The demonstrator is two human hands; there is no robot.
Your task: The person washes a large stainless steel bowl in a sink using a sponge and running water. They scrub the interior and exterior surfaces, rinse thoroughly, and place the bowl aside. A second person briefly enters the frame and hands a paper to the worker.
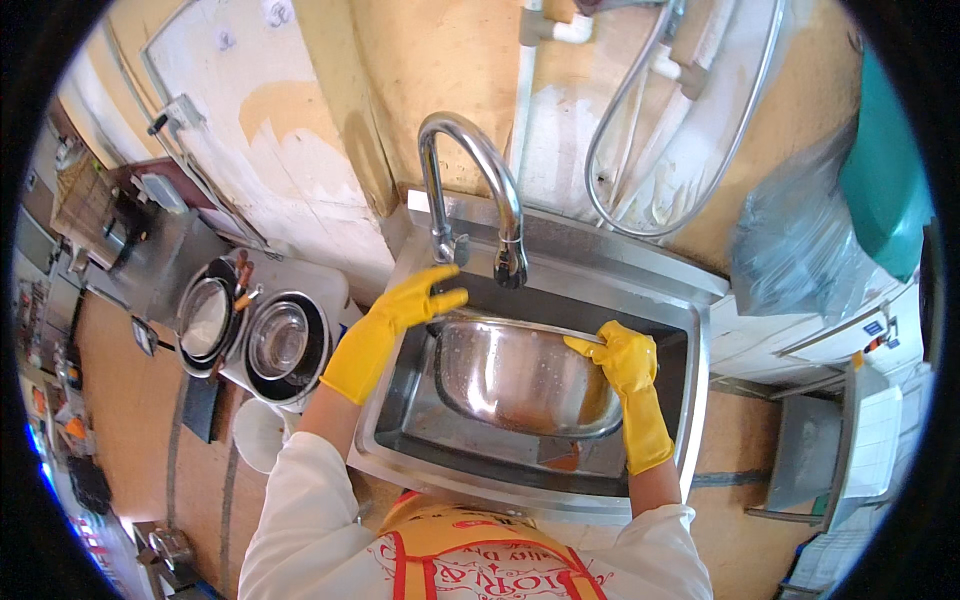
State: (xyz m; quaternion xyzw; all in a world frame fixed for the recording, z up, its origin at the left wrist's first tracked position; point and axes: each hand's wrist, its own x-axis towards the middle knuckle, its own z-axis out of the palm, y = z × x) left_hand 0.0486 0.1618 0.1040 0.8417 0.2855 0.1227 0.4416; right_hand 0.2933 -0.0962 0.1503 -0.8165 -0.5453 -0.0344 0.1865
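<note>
A large stainless steel bowl (525,375) with water drops on its outside is tilted in the metal sink (694,390), its wall turned towards me. My right hand (624,356), in a yellow rubber glove, grips the bowl's rim at the right. My left hand (420,304), gloved alike, has its fingers apart by the bowl's left end, just below the base of the chrome gooseneck faucet (472,135); it appears to hold nothing. The faucet's spout hangs above the bowl's far rim. A brownish patch (561,455) shows on the sink floor near the front.
Left of the sink, steel bowls (277,341) and pans with wooden handles (244,274) stand on a white surface, with a white bucket (257,435) below. A hose (600,187) loops down the wall. A clear plastic bag (787,240) hangs at the right, above a metal rack (810,450).
</note>
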